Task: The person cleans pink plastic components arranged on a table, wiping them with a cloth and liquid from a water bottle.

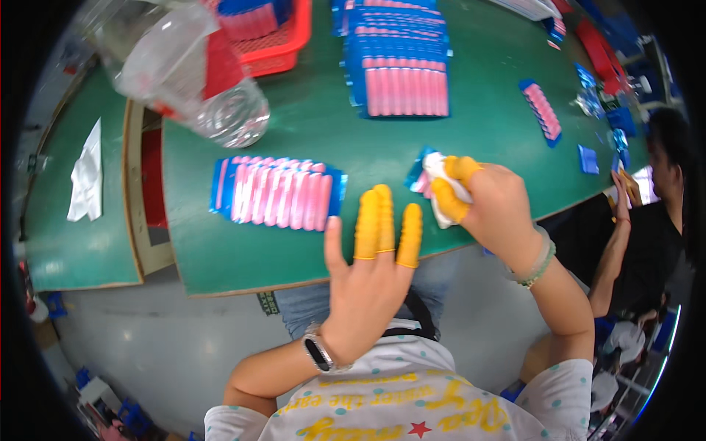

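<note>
Yellow finger cots cover several fingers of both my hands. My left hand [371,283] reaches over the front edge of the table with its fingers stretched out and apart, holding nothing. Its thumb tip is by the lower right corner of a stack of flat blue packs with pink tubes [283,192]. To its right, my right hand [494,200] pinches a crumpled white cloth [439,173]. The cloth is pressed against a small blue-and-pack-like pink piece [421,181], mostly hidden under the cloth and fingers.
Further back on the green table [309,132] lies a tall row of overlapping blue-and-pink packs [406,87]. A clear plastic bottle [235,117] and a red basket [283,48] stand back left. One pack [540,112] lies right. A co-worker [647,213] sits at far right.
</note>
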Motion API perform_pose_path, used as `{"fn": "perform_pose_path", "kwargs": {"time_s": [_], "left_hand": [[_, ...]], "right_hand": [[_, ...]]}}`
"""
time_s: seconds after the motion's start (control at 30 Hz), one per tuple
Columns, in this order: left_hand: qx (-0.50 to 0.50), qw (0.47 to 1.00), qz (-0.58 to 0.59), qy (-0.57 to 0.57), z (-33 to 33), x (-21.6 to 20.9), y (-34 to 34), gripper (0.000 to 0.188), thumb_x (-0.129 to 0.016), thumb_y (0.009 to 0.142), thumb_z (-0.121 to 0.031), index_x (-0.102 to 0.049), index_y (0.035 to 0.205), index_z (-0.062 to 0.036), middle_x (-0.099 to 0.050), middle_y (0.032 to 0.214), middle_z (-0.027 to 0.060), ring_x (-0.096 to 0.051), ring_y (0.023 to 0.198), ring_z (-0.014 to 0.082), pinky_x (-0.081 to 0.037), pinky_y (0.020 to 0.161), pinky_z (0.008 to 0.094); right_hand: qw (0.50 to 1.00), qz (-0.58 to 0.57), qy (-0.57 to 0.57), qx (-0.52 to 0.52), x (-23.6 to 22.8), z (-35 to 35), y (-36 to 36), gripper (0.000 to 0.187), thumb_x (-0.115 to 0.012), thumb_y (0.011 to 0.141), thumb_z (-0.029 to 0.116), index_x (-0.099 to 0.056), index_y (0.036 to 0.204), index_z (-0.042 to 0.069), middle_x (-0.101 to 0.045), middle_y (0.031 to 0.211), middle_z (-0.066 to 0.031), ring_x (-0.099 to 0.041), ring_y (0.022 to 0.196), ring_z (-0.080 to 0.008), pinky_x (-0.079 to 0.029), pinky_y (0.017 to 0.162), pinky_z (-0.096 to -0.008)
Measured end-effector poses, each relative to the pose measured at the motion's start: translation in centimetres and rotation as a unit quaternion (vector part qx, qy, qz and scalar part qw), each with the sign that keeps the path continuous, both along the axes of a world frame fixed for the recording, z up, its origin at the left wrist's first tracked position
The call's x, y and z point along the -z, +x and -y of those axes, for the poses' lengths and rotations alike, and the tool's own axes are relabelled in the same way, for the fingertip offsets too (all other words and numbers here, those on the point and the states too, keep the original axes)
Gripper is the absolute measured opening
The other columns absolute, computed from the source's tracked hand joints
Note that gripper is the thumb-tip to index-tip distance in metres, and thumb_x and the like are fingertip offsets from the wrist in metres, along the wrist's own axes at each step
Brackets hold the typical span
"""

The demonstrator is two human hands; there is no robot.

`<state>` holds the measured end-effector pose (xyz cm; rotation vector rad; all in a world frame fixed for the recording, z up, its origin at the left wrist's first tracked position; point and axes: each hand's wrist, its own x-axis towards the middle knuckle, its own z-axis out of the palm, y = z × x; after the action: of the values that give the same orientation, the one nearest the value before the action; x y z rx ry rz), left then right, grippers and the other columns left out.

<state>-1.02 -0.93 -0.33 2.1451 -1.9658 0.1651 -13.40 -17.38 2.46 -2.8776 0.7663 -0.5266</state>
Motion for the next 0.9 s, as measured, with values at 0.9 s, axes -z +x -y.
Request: {"fn": "perform_pose_path", "kwargs": {"time_s": [0.9], "left_hand": [[0.056, 0.998, -0.016, 0.011, 1.7, -0.4, -0.5, 0.058, -0.076, 0.079, -0.031, -0.061, 0.135, -0.0364, -0.042, 0.151, 0.0197, -0.039, 0.142, 0.0303, -0.015, 0.114, 0.0628]], "right_hand": [[0.991, 0.027, -0.032, 0.124, 0.1, 1.7, -5.2, 0.023, -0.079, 0.074, 0.023, -0.062, 0.082, 0.010, -0.055, 0.060, -0.0070, -0.060, 0.056, -0.0238, -0.047, 0.052, -0.0366]]}}
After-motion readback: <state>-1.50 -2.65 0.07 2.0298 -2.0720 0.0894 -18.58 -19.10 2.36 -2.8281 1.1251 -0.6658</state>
